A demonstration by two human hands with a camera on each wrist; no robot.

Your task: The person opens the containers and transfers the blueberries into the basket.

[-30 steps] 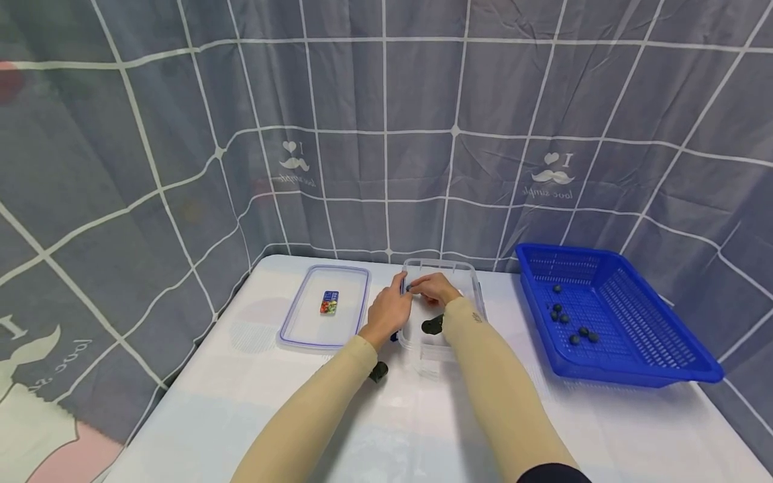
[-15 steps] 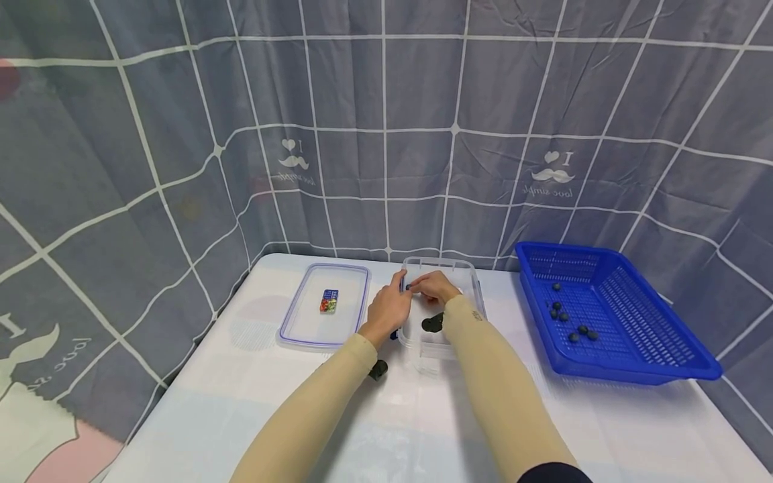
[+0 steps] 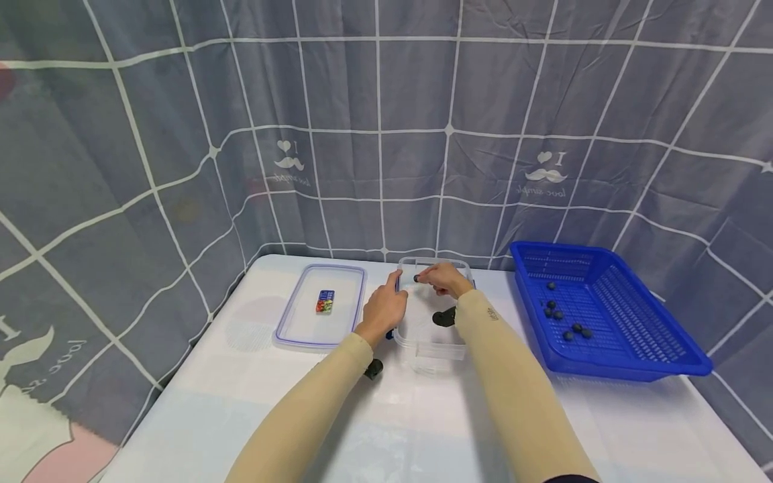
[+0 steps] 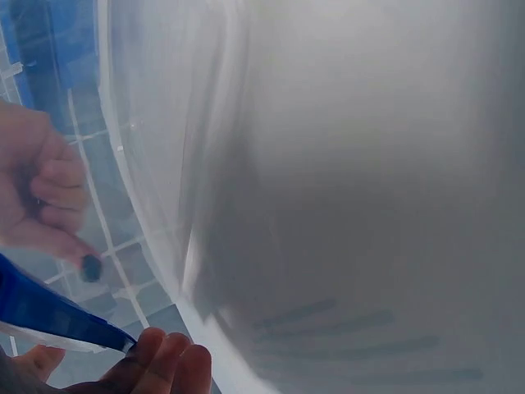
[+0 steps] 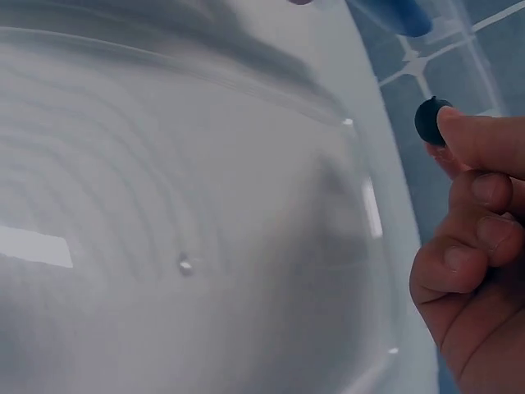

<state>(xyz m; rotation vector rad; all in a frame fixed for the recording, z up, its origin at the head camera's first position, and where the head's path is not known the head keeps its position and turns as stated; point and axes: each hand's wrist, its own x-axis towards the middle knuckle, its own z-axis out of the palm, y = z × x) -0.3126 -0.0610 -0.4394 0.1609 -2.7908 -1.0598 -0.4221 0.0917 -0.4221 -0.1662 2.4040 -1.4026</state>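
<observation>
My right hand (image 3: 447,278) pinches a blueberry (image 5: 428,121) between thumb and forefinger, with the other fingers curled in. It is over the far part of a clear plastic food container (image 3: 441,351), and the dark berry also shows through the wall in the left wrist view. At the container's left side, my left hand (image 3: 384,308) grips the wall by a blue locking clip (image 4: 57,308), fingertips and thumb visible around it. In the right wrist view, the container's clear floor (image 5: 221,205) shows a small moulded mark.
Left of the container lies its clear lid (image 3: 347,322) with a blue seal and a colourful label (image 3: 325,302). A blue plastic basket (image 3: 640,370) at the right holds several blueberries (image 3: 577,329). A grey curtain (image 3: 338,168) hangs behind the white table (image 3: 398,429).
My right hand has moved right and slightly away with the blueberry, apart from the left hand. My left hand keeps its grip on the container's side. The head view has shifted slightly.
</observation>
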